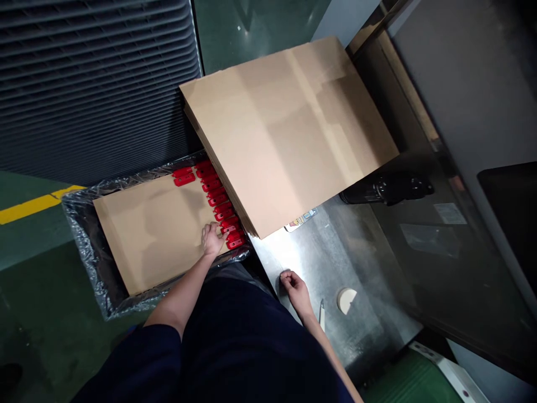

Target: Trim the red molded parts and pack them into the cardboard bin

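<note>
My left hand point(213, 239) is over the cardboard sheet point(159, 235) in a plastic-lined bin point(98, 280). Its fingers are closed at the near end of a red plastic part point(230, 228), in a row of several like it along the sheet's right side. A further red part point(183, 177) lies left of the row's far end. My right hand point(296, 288) is at the left edge of the metal table point(335, 246), thumb and fingers pinched together. Whatever it may hold is too small to make out.
A stack of cardboard sheets point(289, 134) overhangs the bin's right side. On the table are a white-handled knife point(322, 316), a cream-coloured notched disc point(346, 300) and a partly covered printed item point(300, 220). A black cylindrical object point(377, 190) is behind. Dark ribbed stacks point(92, 84) rise beyond the bin.
</note>
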### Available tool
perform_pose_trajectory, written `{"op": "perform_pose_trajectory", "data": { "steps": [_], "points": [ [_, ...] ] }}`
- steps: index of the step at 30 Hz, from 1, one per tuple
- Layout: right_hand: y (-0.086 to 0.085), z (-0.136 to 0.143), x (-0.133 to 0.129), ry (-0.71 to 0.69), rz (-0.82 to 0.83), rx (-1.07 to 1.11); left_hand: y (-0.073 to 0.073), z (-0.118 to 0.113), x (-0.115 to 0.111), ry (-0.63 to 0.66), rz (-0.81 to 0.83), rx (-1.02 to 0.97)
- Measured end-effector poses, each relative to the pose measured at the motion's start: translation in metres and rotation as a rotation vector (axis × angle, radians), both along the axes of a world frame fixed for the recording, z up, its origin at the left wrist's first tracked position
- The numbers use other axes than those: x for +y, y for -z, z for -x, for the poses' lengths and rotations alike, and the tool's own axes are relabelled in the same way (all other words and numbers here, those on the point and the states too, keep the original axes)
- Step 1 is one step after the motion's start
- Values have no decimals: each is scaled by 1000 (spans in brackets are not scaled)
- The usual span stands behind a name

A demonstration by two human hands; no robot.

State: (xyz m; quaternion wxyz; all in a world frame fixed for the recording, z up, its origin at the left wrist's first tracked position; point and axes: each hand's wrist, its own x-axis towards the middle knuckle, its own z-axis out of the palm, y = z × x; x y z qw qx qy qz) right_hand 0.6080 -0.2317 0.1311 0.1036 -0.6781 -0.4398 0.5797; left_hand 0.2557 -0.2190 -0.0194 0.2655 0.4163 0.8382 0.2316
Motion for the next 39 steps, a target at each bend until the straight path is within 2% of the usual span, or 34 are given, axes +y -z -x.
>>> {"op": "perform_pose_trajectory", "data": {
  "steps": [11,18,26,39],
  "points": [
    [-3,2,0,4,-2,-5,-3,2,-4,4,-23,4],
    [-2,2,0,14,-9,2,-8,-8,-23,140,-22,-82],
    [-3,4,1,24,-19,8,-2,-24,-30,161,62,-110],
    [-5,4,0,30,-24,37,1,-18,-29,184,144,-80]
  ]
}}
